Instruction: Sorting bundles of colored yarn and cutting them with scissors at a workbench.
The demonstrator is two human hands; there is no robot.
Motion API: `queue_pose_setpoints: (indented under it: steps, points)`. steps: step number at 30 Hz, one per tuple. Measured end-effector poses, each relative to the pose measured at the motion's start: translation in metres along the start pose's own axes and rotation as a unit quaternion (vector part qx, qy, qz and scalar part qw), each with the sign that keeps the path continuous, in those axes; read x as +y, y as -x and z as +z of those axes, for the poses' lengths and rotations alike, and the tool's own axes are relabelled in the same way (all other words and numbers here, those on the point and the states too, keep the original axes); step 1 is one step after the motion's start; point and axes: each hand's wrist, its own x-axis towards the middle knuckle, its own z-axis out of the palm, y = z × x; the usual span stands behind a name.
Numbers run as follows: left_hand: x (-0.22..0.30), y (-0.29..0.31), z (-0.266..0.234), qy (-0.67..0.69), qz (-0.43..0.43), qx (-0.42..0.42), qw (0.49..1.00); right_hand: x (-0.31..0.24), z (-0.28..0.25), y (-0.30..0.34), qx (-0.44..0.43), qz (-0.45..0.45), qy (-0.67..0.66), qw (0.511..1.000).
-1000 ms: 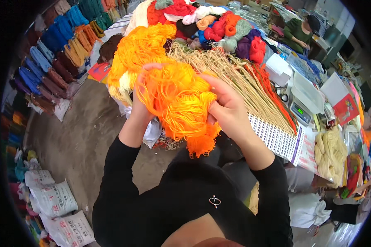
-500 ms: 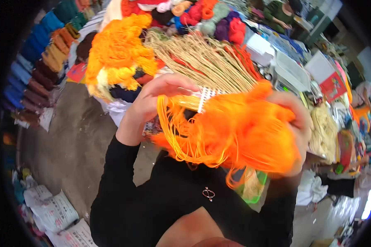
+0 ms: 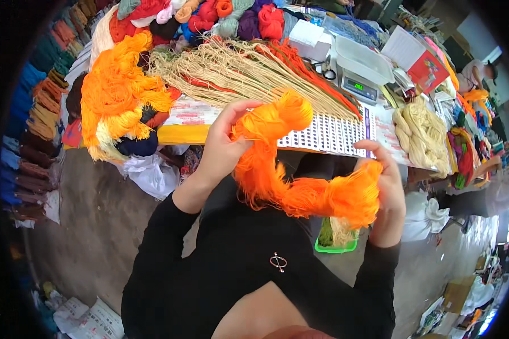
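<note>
The fluffy bright-orange yarn skein (image 3: 266, 178), bunched up between the hands a second earlier, had been drawn out into a sagging curve with a thick tuft at each end. The left hand (image 3: 223, 144) and the right hand (image 3: 389, 195) had moved well apart. The white sheet with rows of dark dots (image 3: 336, 134), mostly covered half a second before, showed again along the bench's (image 3: 188, 134) front edge.

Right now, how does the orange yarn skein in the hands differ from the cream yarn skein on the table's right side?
The orange skein is vivid orange; the cream skein is pale.
The orange skein is held up between the left hand and right hand; the cream skein lies untouched.
The orange skein sags between bunched ends; the cream skein is heaped in thick folds.
Both are made of many strands.
</note>
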Motion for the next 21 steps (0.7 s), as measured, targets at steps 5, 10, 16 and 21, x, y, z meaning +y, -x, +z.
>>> queue_pose_setpoints:
  steps: [5,10,16,21]
  points:
    - [-0.001,0.009,0.020,0.015,-0.043,-0.029,0.999,0.018,0.025,-0.008,-0.048,0.020,0.002,0.999]
    - [-0.002,0.018,0.029,-0.033,0.014,-0.162,0.986,0.030,0.031,-0.021,0.014,-0.036,-0.036,0.999]
    - [-0.024,0.015,-0.027,0.073,-0.037,-0.389,0.918,0.006,-0.006,0.016,0.002,-0.074,-0.077,0.994]
    - [-0.061,0.029,-0.048,0.060,-0.187,-0.424,0.884,-0.031,-0.038,0.061,0.193,-0.263,0.022,0.945]
